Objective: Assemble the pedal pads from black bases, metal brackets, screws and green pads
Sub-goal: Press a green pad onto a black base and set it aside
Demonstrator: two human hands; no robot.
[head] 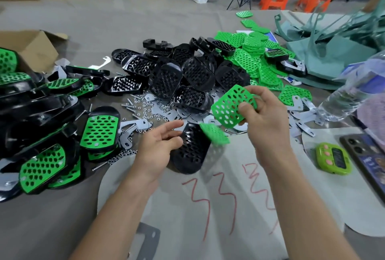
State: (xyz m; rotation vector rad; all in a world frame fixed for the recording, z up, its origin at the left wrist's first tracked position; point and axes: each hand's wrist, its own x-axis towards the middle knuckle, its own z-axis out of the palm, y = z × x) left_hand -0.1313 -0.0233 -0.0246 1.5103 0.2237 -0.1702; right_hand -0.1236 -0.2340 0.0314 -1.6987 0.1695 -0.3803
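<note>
1. Hands are splitting roles: right hand [268,118] pinching a green pad [231,105] just above the black base [190,151], left hand [160,143] hovering relaxed and empty at the base's left edge.
2. Pad-fitting seems to be under way; next, the pad is needing alignment over the base.

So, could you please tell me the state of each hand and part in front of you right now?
right hand: pinches the held green pad, raised in the air
left hand: open, holding nothing
black base: lying flat, no pad fitted
finished pedals: green pads fitted
cardboard box: flaps open
</note>
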